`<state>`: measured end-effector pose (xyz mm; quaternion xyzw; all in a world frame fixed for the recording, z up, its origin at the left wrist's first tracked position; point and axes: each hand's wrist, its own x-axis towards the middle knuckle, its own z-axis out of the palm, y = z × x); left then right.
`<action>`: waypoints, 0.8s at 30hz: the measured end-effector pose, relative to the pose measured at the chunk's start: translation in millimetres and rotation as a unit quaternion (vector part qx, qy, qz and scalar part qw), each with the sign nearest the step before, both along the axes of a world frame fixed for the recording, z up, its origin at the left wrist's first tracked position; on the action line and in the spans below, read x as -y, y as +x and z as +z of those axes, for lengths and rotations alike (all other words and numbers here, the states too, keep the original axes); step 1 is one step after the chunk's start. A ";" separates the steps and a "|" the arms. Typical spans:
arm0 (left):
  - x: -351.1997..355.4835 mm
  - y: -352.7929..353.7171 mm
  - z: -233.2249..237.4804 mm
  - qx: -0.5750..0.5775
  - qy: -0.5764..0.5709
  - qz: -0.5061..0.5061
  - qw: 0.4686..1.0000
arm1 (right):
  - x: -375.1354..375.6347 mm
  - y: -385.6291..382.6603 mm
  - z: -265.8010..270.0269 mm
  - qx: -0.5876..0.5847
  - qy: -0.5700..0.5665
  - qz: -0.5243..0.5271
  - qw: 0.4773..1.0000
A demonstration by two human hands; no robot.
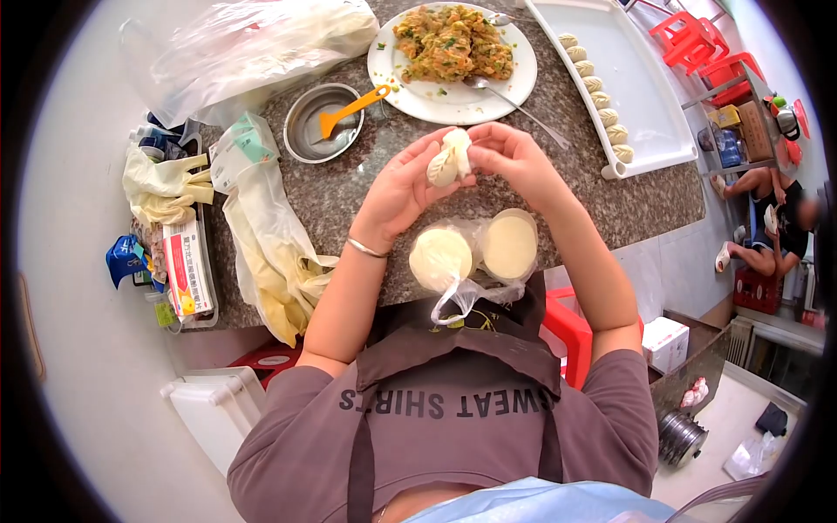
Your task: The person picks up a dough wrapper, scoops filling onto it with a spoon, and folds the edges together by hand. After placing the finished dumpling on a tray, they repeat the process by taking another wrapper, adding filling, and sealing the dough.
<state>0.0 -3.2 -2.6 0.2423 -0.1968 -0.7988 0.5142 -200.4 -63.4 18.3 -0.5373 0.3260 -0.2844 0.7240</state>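
Observation:
Between my two hands, above the stone counter, is a pleated dumpling of pale dough. My left hand cradles it from the left, with the braided pleats facing up. The fingers of my right hand pinch the dough at its upper right end. Just below my hands lie two stacks of round dough wrappers, partly covered by clear plastic. Beyond my hands stands a white plate heaped with chopped filling; a metal spoon rests on its rim.
Left of the plate sits a metal bowl with an orange-handled spatula. A white tray at the right holds a row of pleated dumplings. Plastic bags, gloves and boxes crowd the left side. Another person sits far right.

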 end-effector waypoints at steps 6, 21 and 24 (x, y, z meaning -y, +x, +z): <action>0.0 -1.0 -1.4 0.015 -0.009 0.007 1.000 | -3.4 -6.3 7.3 0.000 -0.036 0.017 0.999; -1.6 -3.0 3.2 0.109 -0.003 0.042 0.993 | 2.1 2.3 4.1 -0.009 -0.146 -0.070 0.987; -3.6 -2.3 2.9 0.076 -0.028 0.008 0.997 | 0.7 4.3 6.0 0.034 -0.102 -0.073 0.991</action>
